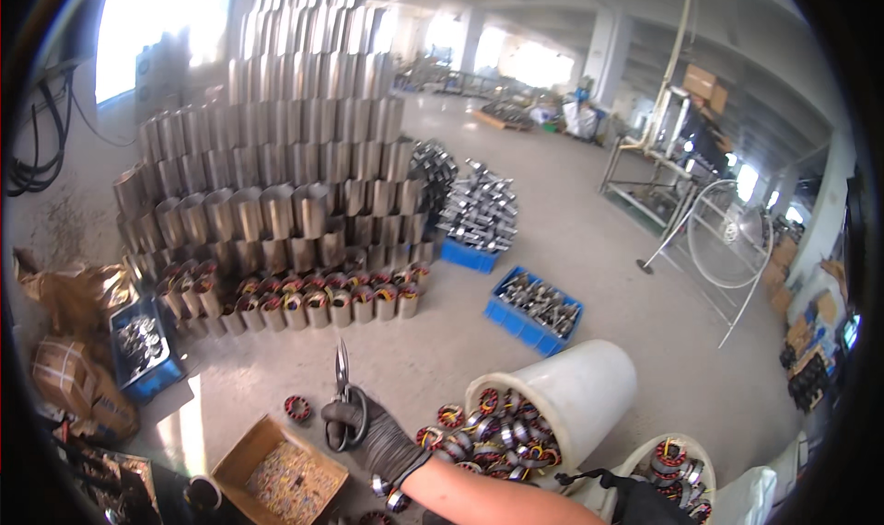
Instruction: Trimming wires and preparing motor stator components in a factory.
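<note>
My right hand (382, 437), in a dark knitted glove, reaches in from the lower right with a bare forearm. Its fingers are closed on the dark looped handles of a pair of scissors (343, 368), whose blades point up and away. Just left of the hand, one wound motor stator (296, 408) with red coils lies on the floor. Below the scissors stands an open cardboard box (230, 470) with many small bits covering its bottom. More stators (497, 437) spill from a white barrel on its side, right of my hand. My left hand is out of view.
Metal cylinders (276, 147) rise in a tall stack at the back left, with coil-filled ones in front. Blue crates (525, 327) of metal parts stand beyond the white barrel (599, 396). A white bucket (704, 456) holds stators. A fan (732, 235) stands far right.
</note>
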`<action>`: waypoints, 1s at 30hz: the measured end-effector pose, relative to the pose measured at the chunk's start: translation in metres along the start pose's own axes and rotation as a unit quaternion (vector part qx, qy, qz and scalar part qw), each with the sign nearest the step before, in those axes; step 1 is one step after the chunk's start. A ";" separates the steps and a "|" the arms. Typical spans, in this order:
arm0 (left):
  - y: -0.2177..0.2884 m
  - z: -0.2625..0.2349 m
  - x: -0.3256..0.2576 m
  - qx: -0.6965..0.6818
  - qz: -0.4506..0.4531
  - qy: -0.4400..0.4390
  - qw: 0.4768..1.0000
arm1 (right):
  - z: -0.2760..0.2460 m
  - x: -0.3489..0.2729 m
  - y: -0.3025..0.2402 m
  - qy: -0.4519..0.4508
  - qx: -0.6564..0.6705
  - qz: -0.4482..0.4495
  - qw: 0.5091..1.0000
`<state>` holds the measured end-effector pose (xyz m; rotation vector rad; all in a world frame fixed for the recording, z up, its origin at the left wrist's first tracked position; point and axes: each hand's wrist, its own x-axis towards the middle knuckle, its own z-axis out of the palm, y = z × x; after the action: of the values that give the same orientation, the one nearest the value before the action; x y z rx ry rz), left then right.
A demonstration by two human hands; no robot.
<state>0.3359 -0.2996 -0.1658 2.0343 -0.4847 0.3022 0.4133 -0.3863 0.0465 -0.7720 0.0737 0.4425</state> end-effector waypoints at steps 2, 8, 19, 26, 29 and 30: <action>-0.005 0.005 0.003 0.006 -0.013 -0.049 0.999 | -0.017 0.003 0.008 -0.046 0.094 0.023 0.994; -0.012 0.000 -0.020 0.050 -0.098 -0.189 0.976 | 0.002 -0.014 0.008 -0.013 0.062 0.028 0.998; -0.015 -0.028 -0.093 0.176 -0.261 -0.450 0.835 | -0.015 0.018 0.039 0.086 0.018 -0.004 0.996; -0.056 -0.027 -0.150 0.268 -0.271 -0.520 0.764 | -0.020 0.026 0.051 0.069 0.062 -0.020 0.996; -0.103 -0.009 -0.185 0.329 -0.185 -0.518 0.768 | -0.008 0.027 0.056 0.083 0.028 -0.036 0.996; -0.116 -0.006 -0.195 0.334 -0.191 -0.512 0.768 | -0.001 0.025 0.054 0.073 0.029 -0.034 0.996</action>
<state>0.2151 -0.2023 -0.3319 2.8247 -0.6312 -1.1198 0.4139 -0.3436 0.0042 -0.7471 0.1960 0.3174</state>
